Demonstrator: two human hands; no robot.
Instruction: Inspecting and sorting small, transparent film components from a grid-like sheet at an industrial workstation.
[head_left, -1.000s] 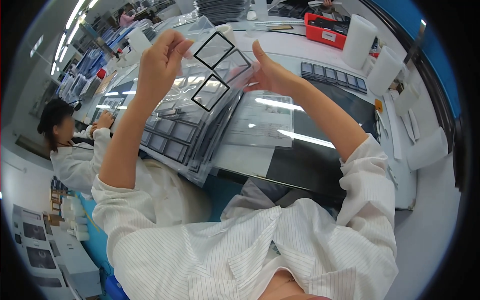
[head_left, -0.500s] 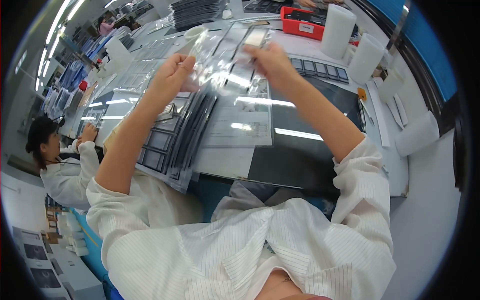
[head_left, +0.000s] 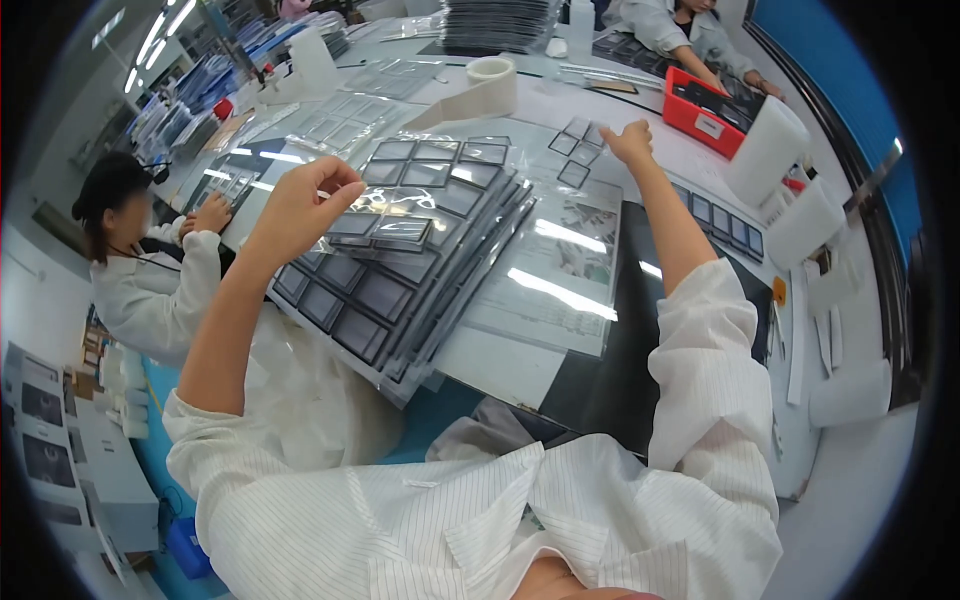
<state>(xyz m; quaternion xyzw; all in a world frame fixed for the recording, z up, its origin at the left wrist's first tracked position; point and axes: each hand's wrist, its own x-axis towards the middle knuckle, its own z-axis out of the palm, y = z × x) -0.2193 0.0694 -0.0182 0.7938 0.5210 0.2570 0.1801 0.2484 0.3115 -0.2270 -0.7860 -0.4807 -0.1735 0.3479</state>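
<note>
Beside stacked panels, left hand is seen half-curled; near dark-edged frames, right hand likewise; pinching by either cannot be told.

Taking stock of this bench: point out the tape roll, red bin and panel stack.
Tape roll [head_left: 498, 94], head view: outer side wall.
Red bin [head_left: 687, 114], head view: front wall.
Panel stack [head_left: 403, 264], head view: upper face.

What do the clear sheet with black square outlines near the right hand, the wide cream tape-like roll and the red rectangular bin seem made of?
Clear black-outlined sheet: probably smooth plastic film, as it looks see-through inside the outlines.
Cream tape-like roll: matte, perhaps paper or plastic; it looks dull and opaque.
Red rectangular bin: likely moulded plastic, smooth, judging by its even colour.
</note>
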